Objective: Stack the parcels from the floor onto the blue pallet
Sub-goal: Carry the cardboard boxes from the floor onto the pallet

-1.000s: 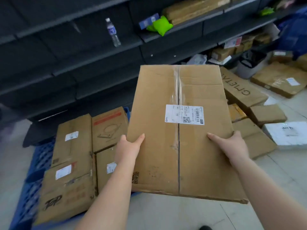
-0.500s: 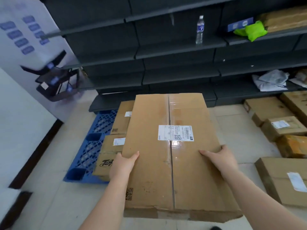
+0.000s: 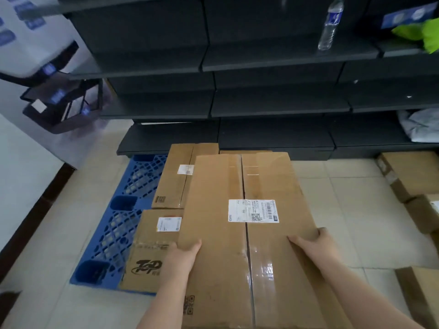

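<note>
I hold a large flat cardboard parcel [image 3: 218,233] with a white shipping label in front of me. My left hand [image 3: 181,258] grips its left edge and my right hand [image 3: 313,245] grips its right edge. The parcel hangs above the right part of the blue pallet [image 3: 126,210] on the floor and hides that part. Two cardboard boxes lie on the pallet: a far box [image 3: 175,176] and a near box [image 3: 152,250] with a black logo. The pallet's left strip is bare lattice.
Dark metal shelving [image 3: 261,91] runs along the back, with a water bottle [image 3: 330,23] and a green bag [image 3: 422,34] on it. More cardboard parcels [image 3: 408,176] lie on the tiled floor at the right. A white wall stands at the left.
The view has swung left and closer to the pallet. The held parcel now overlaps the boxes on the pallet more than before. Both hands keep the same grip.
</note>
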A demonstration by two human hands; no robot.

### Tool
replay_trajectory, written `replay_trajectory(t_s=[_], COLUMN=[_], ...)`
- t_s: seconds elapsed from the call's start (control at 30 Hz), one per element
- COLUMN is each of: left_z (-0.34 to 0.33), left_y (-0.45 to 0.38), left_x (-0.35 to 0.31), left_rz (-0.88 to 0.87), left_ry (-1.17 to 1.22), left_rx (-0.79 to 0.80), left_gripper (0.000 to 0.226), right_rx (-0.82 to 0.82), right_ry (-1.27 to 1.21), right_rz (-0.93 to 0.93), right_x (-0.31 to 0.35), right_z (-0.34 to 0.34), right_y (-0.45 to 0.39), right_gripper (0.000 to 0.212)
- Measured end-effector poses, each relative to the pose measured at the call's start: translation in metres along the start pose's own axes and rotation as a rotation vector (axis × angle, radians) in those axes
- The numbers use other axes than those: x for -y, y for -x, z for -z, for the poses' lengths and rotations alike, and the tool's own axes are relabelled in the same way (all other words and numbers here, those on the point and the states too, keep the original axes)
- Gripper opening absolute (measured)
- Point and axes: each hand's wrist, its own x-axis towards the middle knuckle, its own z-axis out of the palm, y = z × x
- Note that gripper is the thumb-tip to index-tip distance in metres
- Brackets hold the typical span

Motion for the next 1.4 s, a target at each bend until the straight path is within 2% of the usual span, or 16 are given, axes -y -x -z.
replay_trajectory(t_s=[0.13,0.27,0.4,0.47,0.53,0.63,0.7,0.77,0.83,0.9,1.0,1.03,1.1,1.17,1.23,1.4], left_z=[-0.023,-0.05,-0.077,-0.095,-0.123,-0.173,-0.199,-0.216,-0.228,-0.238,-0.237,-0.233,-0.227,-0.223,-0.228,-0.236], left_y=[-0.078,-0.156,-0.241,-0.286,-0.328,-0.366,-0.381,-0.395,-0.4,-0.398,-0.394,-0.398,-0.411,-0.42,-0.419,-0.394], left_x=[-0.064,-0.131,-0.19,-0.203,-0.196,-0.157,-0.127,-0.106,-0.095,-0.086,-0.096,-0.103,-0.121,-0.137,-0.14,-0.109], left_rz=[-0.002,-0.001,-0.069,-0.126,-0.145,-0.126,-0.147,-0.208,-0.255,-0.265,-0.263,-0.289,-0.306,-0.243,-0.206,-0.188], left_ry=[0.011,0.105,0.063,0.033,0.015,-0.218,-0.33,-0.347,-0.404,-0.348,-0.052,-0.019,0.053,0.128,0.141,0.203], left_rx=[0.043,0.123,0.136,0.13,0.161,0.264,0.268,0.176,0.157,0.131,-0.071,-0.139,-0.194,-0.082,0.071,0.067], left_gripper=[0.076,0.089,0.075,0.068,0.069,0.075,0.08,0.068,0.047,0.039,0.024,0.025,0.048,0.07,0.076,0.086], right_rx=[-0.011,-0.06,-0.114,-0.139,-0.138,-0.023,-0.015,-0.059,-0.117,-0.135,-0.16,-0.147,-0.108,-0.087,-0.097,-0.08], right_ry=[0.017,0.022,0.024,0.012,0.038,0.218,0.259,0.17,0.059,0.003,-0.063,-0.097,-0.154,-0.174,-0.191,-0.256], right_rz=[-0.017,-0.022,0.014,0.019,-0.041,-0.166,-0.171,-0.118,-0.049,0.004,-0.027,-0.058,-0.083,-0.073,-0.082,-0.136], right_x=[0.053,0.103,0.142,0.146,0.129,0.064,0.022,-0.001,-0.006,-0.008,-0.009,-0.01,-0.007,-0.004,-0.003,-0.008], right_z=[-0.019,-0.035,-0.059,-0.08,-0.113,-0.169,-0.194,-0.208,-0.216,-0.221,-0.22,-0.219,-0.217,-0.216,-0.216,-0.205], right_y=[-0.082,-0.164,-0.25,-0.294,-0.331,-0.356,-0.36,-0.367,-0.374,-0.377,-0.379,-0.381,-0.384,-0.388,-0.39,-0.381], right_gripper=[0.068,0.061,0.058,0.064,0.077,0.096,0.107,0.111,0.111,0.11,0.108,0.107,0.105,0.104,0.103,0.1])
